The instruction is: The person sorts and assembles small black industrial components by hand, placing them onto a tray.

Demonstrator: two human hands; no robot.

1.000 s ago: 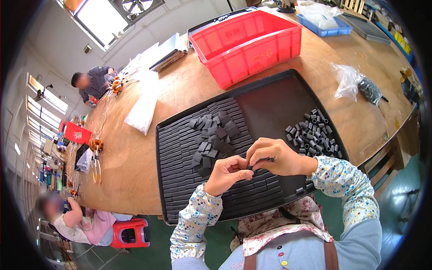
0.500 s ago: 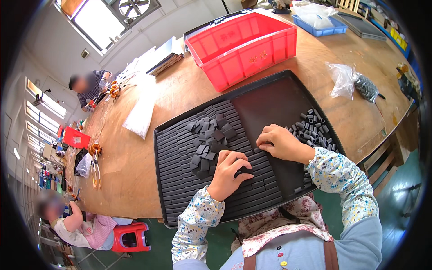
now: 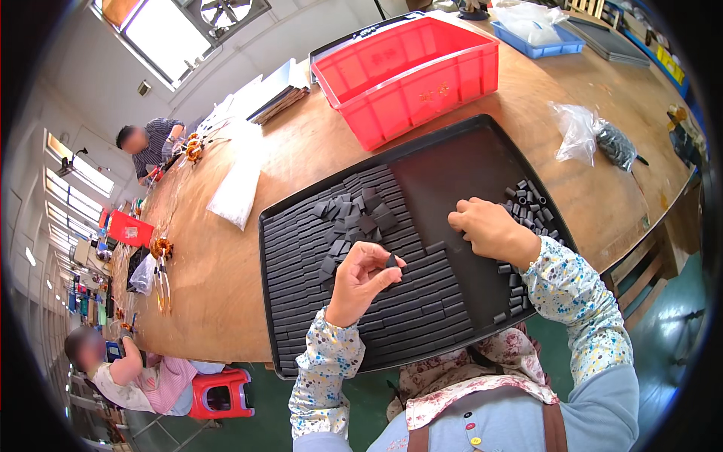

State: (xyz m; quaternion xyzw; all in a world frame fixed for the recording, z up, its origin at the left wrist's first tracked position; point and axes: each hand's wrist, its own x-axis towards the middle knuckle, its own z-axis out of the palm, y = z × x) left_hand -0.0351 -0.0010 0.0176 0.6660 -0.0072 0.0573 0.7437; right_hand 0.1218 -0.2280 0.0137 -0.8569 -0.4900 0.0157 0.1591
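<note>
Black tray [image 3: 482, 151] holds rows of dark blocks [image 3: 407, 301]; left fingers [image 3: 380, 265] pinch one, right fingers [image 3: 463, 218] curled on the loose pile [image 3: 531, 203].

Left hand [image 3: 360, 277] pinches a dark block [image 3: 391, 261] (fingers closed) above the black tray [image 3: 452, 154].
</note>
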